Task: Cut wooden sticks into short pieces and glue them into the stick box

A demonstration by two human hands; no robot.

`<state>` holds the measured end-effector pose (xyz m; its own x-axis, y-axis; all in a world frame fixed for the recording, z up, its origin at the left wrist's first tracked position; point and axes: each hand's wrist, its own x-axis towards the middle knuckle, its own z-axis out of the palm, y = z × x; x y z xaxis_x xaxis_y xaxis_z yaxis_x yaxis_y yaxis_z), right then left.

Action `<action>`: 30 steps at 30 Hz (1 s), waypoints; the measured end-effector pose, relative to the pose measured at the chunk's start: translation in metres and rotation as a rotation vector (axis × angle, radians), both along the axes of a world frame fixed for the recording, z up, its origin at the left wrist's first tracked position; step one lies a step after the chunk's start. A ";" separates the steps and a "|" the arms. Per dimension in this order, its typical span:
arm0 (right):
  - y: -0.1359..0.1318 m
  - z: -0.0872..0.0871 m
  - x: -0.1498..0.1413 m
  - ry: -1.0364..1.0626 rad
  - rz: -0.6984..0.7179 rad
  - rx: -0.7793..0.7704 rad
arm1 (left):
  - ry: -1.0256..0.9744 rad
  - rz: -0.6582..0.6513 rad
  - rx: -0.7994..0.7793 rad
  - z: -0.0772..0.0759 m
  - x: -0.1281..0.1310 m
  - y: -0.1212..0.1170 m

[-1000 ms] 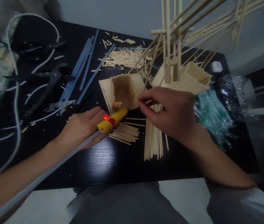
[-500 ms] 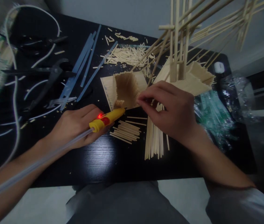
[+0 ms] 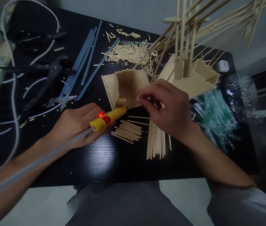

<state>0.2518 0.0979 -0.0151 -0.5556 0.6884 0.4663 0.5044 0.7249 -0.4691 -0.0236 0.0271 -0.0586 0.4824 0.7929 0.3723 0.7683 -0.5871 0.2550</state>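
My left hand (image 3: 80, 124) is closed around a yellow glue gun (image 3: 110, 118) with a lit red light. A long translucent glue stick (image 3: 59, 147) runs out of its back end. The gun's tip is at the lower edge of a small open box made of thin wooden sticks (image 3: 128, 81), close to a short stepped bit of wood. My right hand (image 3: 170, 106) is closed in a pinch at the box's right side; what its fingertips hold, if anything, is too small to make out. Below lie short cut sticks (image 3: 128, 131) and a bundle of longer sticks (image 3: 155, 144).
A tall frame of wooden sticks (image 3: 181, 40) rises at the upper right. Cut stick pieces (image 3: 130, 52) are heaped at the back. Bluish translucent strips (image 3: 77, 69), pliers (image 3: 55, 69) and a white cable (image 3: 14, 94) lie left. Crumpled clear and green plastic (image 3: 215, 113) lies right.
The view has shifted slightly. My right hand has moved a little to the left, still pinched beside the box. My left hand keeps the glue gun at nearly the same spot.
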 end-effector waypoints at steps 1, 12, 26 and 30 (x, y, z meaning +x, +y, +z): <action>0.000 0.000 0.000 -0.006 -0.003 0.000 | 0.008 -0.009 -0.005 0.000 0.000 0.000; 0.000 0.002 0.002 -0.078 -0.038 -0.013 | 0.031 -0.019 -0.023 0.003 0.001 -0.001; 0.003 0.003 0.004 -0.154 -0.014 0.031 | 0.034 -0.012 -0.015 0.004 0.003 0.000; 0.004 0.004 0.004 -0.184 -0.006 0.034 | 0.021 -0.017 -0.020 0.006 0.005 0.000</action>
